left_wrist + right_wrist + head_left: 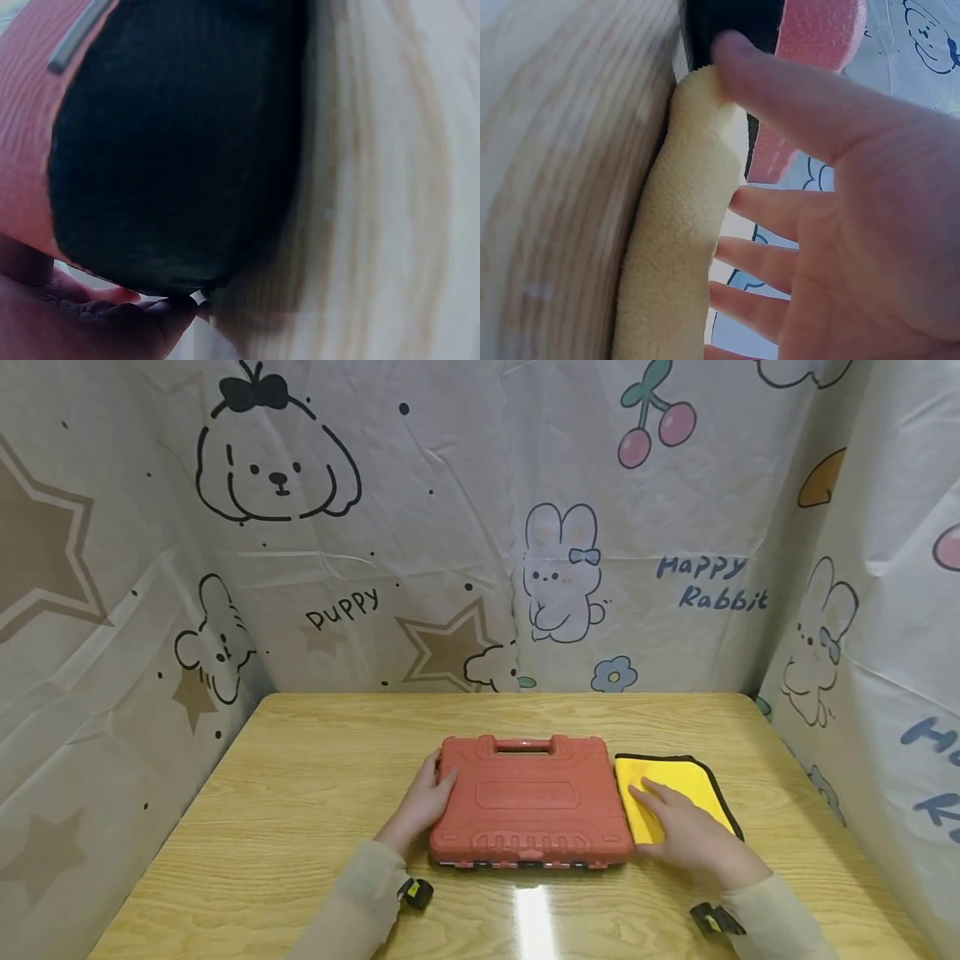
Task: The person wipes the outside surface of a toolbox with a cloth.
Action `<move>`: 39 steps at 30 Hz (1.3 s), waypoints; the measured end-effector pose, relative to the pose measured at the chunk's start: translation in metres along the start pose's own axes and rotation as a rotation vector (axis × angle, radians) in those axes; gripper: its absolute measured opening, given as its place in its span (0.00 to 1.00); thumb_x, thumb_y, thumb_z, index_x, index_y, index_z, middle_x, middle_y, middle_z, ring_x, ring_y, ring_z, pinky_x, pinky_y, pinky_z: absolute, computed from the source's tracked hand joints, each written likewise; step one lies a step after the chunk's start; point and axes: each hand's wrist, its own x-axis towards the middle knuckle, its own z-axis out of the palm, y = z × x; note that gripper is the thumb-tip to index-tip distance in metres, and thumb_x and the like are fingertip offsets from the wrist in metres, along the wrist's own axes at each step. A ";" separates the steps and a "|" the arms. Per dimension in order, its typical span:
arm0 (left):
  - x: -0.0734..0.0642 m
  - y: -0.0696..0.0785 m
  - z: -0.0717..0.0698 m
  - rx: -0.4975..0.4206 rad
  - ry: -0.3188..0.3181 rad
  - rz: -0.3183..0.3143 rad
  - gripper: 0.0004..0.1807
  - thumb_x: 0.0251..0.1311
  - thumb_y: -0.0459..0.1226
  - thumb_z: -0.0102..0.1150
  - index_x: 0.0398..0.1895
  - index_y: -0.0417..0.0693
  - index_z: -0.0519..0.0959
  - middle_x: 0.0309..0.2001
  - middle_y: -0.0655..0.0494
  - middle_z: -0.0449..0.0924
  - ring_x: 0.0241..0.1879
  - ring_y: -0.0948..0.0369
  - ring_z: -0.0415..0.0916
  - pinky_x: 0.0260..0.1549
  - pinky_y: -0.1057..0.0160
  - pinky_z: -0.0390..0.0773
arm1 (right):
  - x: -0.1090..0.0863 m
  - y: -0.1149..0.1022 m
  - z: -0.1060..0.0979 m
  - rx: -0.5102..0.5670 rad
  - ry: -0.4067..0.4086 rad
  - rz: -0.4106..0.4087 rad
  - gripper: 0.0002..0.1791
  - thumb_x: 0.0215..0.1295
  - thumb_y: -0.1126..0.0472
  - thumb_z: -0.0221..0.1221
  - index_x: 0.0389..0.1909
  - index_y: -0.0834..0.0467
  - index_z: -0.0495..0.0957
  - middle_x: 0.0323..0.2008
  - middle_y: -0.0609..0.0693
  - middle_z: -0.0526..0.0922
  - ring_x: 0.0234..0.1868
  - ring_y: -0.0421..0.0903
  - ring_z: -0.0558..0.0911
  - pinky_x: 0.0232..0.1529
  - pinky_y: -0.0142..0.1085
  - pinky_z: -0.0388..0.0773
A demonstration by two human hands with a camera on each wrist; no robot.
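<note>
A red plastic carrying case point(528, 822) lies flat on the table, its handle at the far side and its latches toward me. My left hand point(423, 797) grips the case's left edge, thumb on top and fingers along the side; the left wrist view shows the case's dark lower half point(180, 150) close up. Right of the case lies a folded yellow cloth point(686, 777) with black edging. Over it is my right hand point(690, 839), fingers spread and fairly straight. In the right wrist view its fingertips point(731, 251) touch the thick, fuzzy cloth point(679, 202), thumb near the case.
The wood-grain table point(322, 777) stretches to both sides of the case and in front of it. A patterned fabric curtain point(442, 543) hangs behind the table and along its left and right sides. Each wrist wears a small black strap device point(416, 893).
</note>
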 end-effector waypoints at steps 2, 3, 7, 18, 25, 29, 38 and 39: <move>0.000 -0.001 0.000 -0.023 -0.006 -0.006 0.34 0.81 0.38 0.42 0.80 0.28 0.46 0.79 0.26 0.49 0.79 0.36 0.50 0.77 0.39 0.54 | 0.000 0.001 0.001 0.005 -0.008 -0.017 0.54 0.52 0.43 0.77 0.76 0.63 0.65 0.75 0.70 0.62 0.72 0.73 0.65 0.67 0.67 0.69; 0.000 -0.001 0.000 -0.036 -0.010 -0.011 0.34 0.82 0.38 0.42 0.80 0.29 0.46 0.79 0.27 0.48 0.79 0.37 0.49 0.78 0.40 0.53 | -0.001 0.002 0.001 0.009 -0.012 -0.019 0.55 0.51 0.43 0.77 0.76 0.62 0.65 0.76 0.70 0.61 0.73 0.73 0.65 0.67 0.67 0.68; 0.001 -0.003 0.001 -0.071 -0.021 -0.018 0.34 0.82 0.38 0.41 0.81 0.30 0.45 0.80 0.28 0.46 0.80 0.37 0.47 0.78 0.40 0.51 | -0.001 0.002 0.003 0.004 -0.013 -0.031 0.55 0.50 0.45 0.78 0.76 0.63 0.64 0.76 0.70 0.61 0.73 0.74 0.64 0.67 0.67 0.68; 0.000 -0.005 0.001 -0.161 -0.031 -0.026 0.34 0.82 0.37 0.40 0.82 0.32 0.44 0.80 0.29 0.47 0.80 0.39 0.47 0.78 0.41 0.52 | -0.001 -0.009 0.004 -0.085 0.028 -0.019 0.42 0.59 0.62 0.71 0.74 0.65 0.67 0.74 0.70 0.64 0.71 0.73 0.67 0.66 0.66 0.70; -0.002 -0.003 0.002 -0.223 -0.031 -0.026 0.34 0.83 0.37 0.39 0.81 0.31 0.42 0.80 0.28 0.46 0.80 0.38 0.46 0.78 0.41 0.52 | 0.001 -0.009 0.008 -0.141 0.096 0.002 0.39 0.60 0.63 0.69 0.73 0.63 0.68 0.72 0.69 0.68 0.69 0.70 0.72 0.60 0.63 0.77; -0.003 -0.003 0.003 -0.240 -0.035 -0.046 0.34 0.83 0.38 0.39 0.82 0.34 0.42 0.80 0.29 0.44 0.81 0.39 0.44 0.79 0.41 0.50 | 0.001 -0.009 0.011 -0.151 0.118 0.016 0.39 0.61 0.63 0.69 0.74 0.63 0.69 0.71 0.68 0.69 0.68 0.69 0.73 0.57 0.62 0.79; -0.003 -0.005 0.003 -0.239 -0.039 -0.046 0.34 0.83 0.38 0.38 0.82 0.34 0.41 0.81 0.29 0.44 0.81 0.38 0.44 0.78 0.40 0.51 | 0.003 -0.010 0.010 -0.172 0.129 0.014 0.36 0.63 0.64 0.69 0.73 0.61 0.70 0.70 0.68 0.71 0.67 0.69 0.74 0.60 0.62 0.77; -0.003 -0.006 0.003 -0.236 -0.043 -0.046 0.34 0.83 0.38 0.38 0.82 0.34 0.41 0.81 0.29 0.44 0.81 0.38 0.44 0.78 0.40 0.51 | 0.003 -0.010 0.009 -0.174 0.133 0.013 0.36 0.64 0.63 0.69 0.73 0.61 0.71 0.70 0.68 0.71 0.67 0.69 0.75 0.61 0.62 0.77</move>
